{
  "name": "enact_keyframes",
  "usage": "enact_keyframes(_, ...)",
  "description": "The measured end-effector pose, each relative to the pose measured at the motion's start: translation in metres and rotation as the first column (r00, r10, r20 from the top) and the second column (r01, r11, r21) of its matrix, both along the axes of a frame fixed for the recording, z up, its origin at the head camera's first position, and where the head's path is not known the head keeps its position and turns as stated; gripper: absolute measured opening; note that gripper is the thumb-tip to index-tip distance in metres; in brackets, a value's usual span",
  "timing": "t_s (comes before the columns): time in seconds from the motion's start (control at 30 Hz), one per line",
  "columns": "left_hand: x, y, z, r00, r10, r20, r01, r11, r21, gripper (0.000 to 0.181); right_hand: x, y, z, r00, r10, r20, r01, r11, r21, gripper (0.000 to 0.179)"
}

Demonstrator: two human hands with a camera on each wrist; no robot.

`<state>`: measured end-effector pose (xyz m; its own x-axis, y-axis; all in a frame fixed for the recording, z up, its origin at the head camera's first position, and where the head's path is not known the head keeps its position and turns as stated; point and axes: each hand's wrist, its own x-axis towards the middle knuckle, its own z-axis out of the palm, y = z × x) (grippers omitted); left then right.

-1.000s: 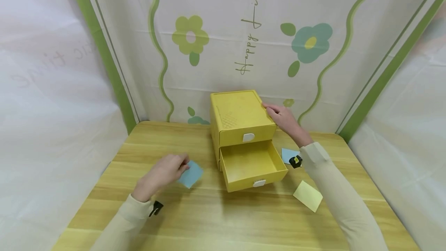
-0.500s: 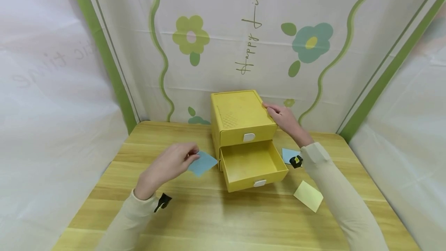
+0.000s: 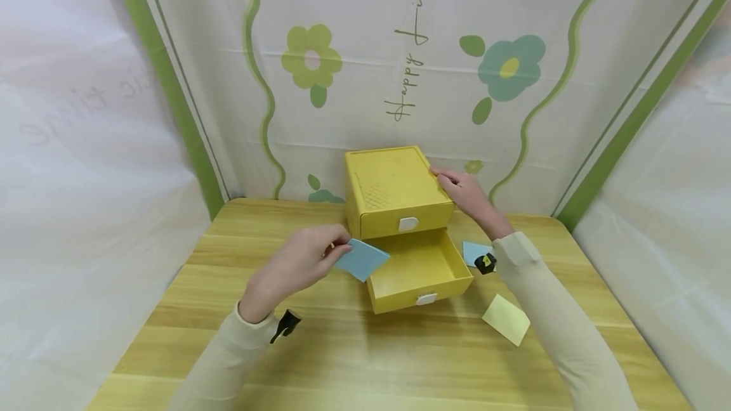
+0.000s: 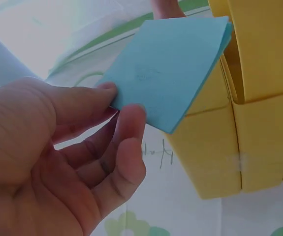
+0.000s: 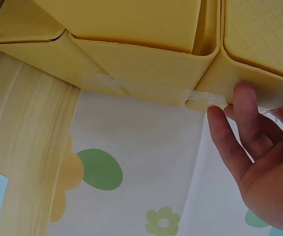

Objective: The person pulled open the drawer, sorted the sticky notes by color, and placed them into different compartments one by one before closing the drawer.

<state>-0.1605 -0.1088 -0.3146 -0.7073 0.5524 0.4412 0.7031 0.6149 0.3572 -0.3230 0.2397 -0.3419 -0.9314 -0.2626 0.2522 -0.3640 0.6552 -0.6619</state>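
Observation:
My left hand (image 3: 299, 265) pinches a blue sticky note (image 3: 362, 260) between thumb and fingers, over the left rim of the pulled-out drawer (image 3: 396, 302). In the left wrist view the note (image 4: 163, 71) shows a doubled edge, like layered sheets. The drawer belongs to a yellow drawer cabinet (image 3: 394, 176); above it, the top drawer (image 3: 379, 224) is pushed in. My right hand (image 3: 465, 195) rests at the cabinet's upper right edge. In the right wrist view the fingertips (image 5: 244, 91) of that hand touch the cabinet's side wall.
Another blue note (image 3: 474, 252) lies right of the cabinet, partly hidden by the right wrist camera. A pale yellow note (image 3: 506, 320) lies nearer on the wooden table (image 3: 365, 366). A patterned white curtain (image 3: 365, 106) stands close behind the cabinet.
My left hand has carried the blue sticky note right and farther back, from over the table to the drawer's left rim. My right hand has stayed on the cabinet.

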Motion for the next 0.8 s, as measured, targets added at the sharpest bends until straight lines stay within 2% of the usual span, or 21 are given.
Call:
enact_keyframes(0.27,-0.004,0.02,0.001,0.997,-0.069,-0.025,0.069,0.997,0.019,0.004,0.0,0.001,0.0,1.0,-0.001,-0.003,0.001,1.0,0.013,0.044)
enact_keyframes(0.47,-0.006,0.033,-0.002,0.995,-0.1,-0.022,0.099,0.995,-0.025,0.005,0.001,0.0,0.0,1.0,-0.002,0.001,0.002,1.0,-0.007,0.044)
enact_keyframes(0.63,-0.01,0.043,-0.006,0.994,-0.11,0.006,0.11,0.993,-0.047,0.007,0.0,0.0,-0.001,1.0,-0.003,-0.001,0.003,1.0,-0.005,0.044)
enact_keyframes(0.8,-0.016,0.055,-0.013,0.995,-0.101,-0.001,0.101,0.99,-0.098,0.008,-0.001,0.0,-0.001,1.0,-0.007,0.0,0.007,1.0,-0.007,0.044)
